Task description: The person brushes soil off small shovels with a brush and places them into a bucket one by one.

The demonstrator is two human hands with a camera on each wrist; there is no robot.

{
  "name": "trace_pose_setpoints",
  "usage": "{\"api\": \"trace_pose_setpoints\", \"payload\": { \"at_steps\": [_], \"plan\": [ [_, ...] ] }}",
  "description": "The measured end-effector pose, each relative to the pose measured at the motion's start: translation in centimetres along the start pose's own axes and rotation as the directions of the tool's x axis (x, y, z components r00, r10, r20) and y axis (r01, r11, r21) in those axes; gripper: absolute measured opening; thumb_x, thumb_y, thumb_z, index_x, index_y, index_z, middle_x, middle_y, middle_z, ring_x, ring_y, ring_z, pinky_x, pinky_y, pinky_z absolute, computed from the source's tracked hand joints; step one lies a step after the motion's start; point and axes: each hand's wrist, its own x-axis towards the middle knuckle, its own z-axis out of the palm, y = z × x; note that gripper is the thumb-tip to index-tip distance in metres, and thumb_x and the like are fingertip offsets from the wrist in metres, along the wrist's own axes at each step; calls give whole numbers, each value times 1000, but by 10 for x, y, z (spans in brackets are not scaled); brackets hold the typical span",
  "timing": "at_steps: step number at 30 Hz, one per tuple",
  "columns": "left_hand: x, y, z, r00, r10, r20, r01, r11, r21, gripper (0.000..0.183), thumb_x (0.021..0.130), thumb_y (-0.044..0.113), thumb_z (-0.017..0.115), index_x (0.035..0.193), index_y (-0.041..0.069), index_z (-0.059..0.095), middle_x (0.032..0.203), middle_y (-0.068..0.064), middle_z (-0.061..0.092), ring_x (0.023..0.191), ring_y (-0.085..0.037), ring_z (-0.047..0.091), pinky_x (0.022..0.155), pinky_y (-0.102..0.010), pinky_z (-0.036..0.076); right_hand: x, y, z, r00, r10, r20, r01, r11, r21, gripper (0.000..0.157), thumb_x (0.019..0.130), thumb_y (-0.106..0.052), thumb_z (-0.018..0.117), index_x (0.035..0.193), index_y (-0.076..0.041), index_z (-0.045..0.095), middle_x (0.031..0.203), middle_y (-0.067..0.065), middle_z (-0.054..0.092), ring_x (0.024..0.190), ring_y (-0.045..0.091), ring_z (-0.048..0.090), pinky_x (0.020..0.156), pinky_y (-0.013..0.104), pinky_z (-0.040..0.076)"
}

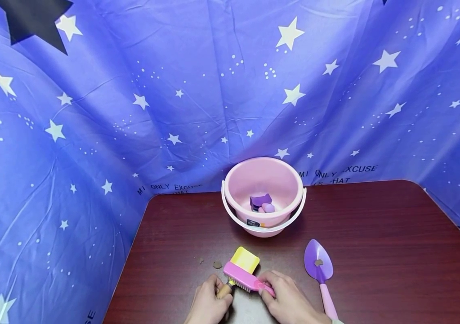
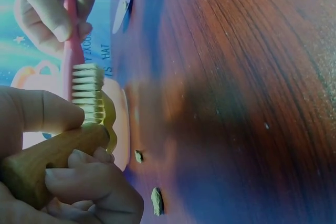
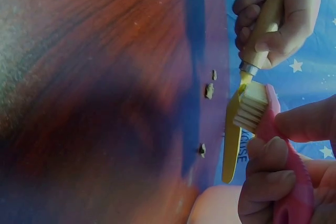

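My left hand (image 1: 209,300) grips the wooden handle (image 2: 58,163) of a small spade with a yellow blade (image 1: 245,259). A pink scrub brush (image 1: 239,275) is in my right hand (image 1: 288,294), with fingers and thumb curled round its handle (image 3: 294,187). Its pale bristles (image 3: 252,106) face down, right at the yellow blade near the wooden handle. In the head view the brush head crosses over the blade and hides part of it. Both tools are held above the dark red table (image 1: 165,270), in front of a pink bucket (image 1: 235,198).
The bucket holds purple and pink pieces (image 1: 261,200) and has a white handle. A purple trowel (image 1: 314,256) with a brown bit on it lies to the right. Small brown bits (image 1: 217,265) lie left of the spade. A blue star-printed cloth (image 1: 197,112) hangs behind the table.
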Motion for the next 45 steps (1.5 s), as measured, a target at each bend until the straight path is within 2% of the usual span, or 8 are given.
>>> {"api": "trace_pose_setpoints", "payload": {
  "at_steps": [11,21,27,41,45],
  "plan": [
    [-2,-1,0,999,-36,-10,36,999,32,21,65,14,67,75,17,48,58,8,47,52,-7,46,49,-24,37,5,6,6,999,35,-32,-38,997,-69,19,80,-10,69,95,-20,65,87,-15,57,79,2,54,69,31,46],
    [-3,-4,-2,999,-30,-11,30,999,17,21,65,13,67,74,16,49,58,8,47,51,-7,46,49,-24,38,13,12,6,988,44,-146,-62,990,-123,19,75,-8,75,87,-18,64,78,-15,52,70,3,51,64,30,45],
    [-4,-6,-3,1000,-29,-10,29,999,16,20,65,13,67,75,16,49,59,8,48,52,-7,46,50,-23,39,18,16,2,983,73,-168,-93,988,-120,20,73,-6,75,85,-19,64,73,-17,46,64,2,45,60,29,41],
    [-7,-8,-6,999,-37,14,37,999,-5,20,65,12,66,76,15,50,61,7,50,52,-7,48,49,-24,40,24,26,-4,977,127,-173,-154,976,-155,18,76,-11,75,87,-21,65,72,-18,46,65,4,46,62,29,42],
    [-7,-8,-6,999,-36,16,37,999,-5,19,66,12,66,76,14,50,60,8,50,51,-8,48,48,-24,40,27,26,-9,974,111,-196,-141,979,-145,18,75,-9,74,87,-20,65,73,-18,47,67,4,48,64,30,43]
  ]
}}
